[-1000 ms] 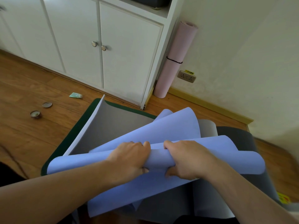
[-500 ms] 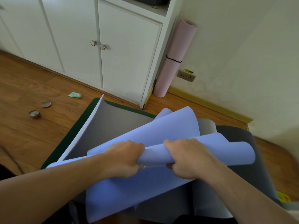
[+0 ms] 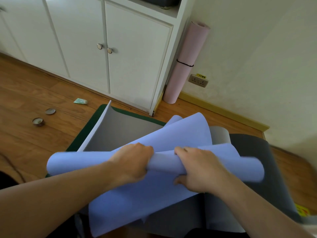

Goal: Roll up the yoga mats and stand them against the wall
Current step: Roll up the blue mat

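A wooden floor runs up to a white cabinet with two round door knobs and, to its right, a cream wall with a yellowish skirting board. In the corner between cabinet and wall a rolled pink yoga mat stands upright, tied round its middle with a black band and leaning on the wall. A wall socket with a small yellow label sits just right of it.

Near the bottom of the view lie overlapping mats: a dark green mat flat on the floor, a grey mat with its left edge curled up, and a dark grey mat towards the right. On top is a lavender-blue yoga mat, partly rolled into a loose tube across the pile, with its free end fanning upward behind.

The left hand is clenched round the tube from above, fingers curled over its far side. The right hand grasps the same roll just beside it, fingers over the top and thumb below.

On the bare floor towards the left edge lie a small tin, its round lid just beside it, and a small green tube nearer the cabinet.
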Demonstrator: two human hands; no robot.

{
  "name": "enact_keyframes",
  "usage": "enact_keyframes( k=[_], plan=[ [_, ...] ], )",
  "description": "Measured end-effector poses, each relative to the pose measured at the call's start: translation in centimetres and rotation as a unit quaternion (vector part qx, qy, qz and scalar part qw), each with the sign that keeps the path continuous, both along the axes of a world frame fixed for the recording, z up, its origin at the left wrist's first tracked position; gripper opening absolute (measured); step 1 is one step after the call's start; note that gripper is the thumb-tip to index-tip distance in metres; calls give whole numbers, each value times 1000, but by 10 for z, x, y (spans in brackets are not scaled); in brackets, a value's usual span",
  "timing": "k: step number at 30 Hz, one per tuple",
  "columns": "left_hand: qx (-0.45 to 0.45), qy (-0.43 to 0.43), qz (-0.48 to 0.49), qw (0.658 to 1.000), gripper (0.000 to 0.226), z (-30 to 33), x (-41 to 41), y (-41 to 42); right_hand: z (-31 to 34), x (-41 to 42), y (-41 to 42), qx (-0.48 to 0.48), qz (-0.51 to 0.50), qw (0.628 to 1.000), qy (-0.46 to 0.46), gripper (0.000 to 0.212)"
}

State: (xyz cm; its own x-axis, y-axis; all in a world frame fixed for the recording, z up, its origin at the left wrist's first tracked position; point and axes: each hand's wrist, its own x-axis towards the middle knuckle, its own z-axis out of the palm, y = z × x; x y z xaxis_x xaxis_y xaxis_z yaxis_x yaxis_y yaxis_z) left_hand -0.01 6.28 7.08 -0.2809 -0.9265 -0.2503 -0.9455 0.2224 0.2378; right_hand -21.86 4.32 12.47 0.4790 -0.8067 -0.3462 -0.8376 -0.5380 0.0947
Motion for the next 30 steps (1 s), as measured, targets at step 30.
enact_keyframes(
  k=[30],
  plan=[
    [67,86,-2,994,36,-5,-18,21,12,-12,-9,-57,67,992,94,56]
  ],
)
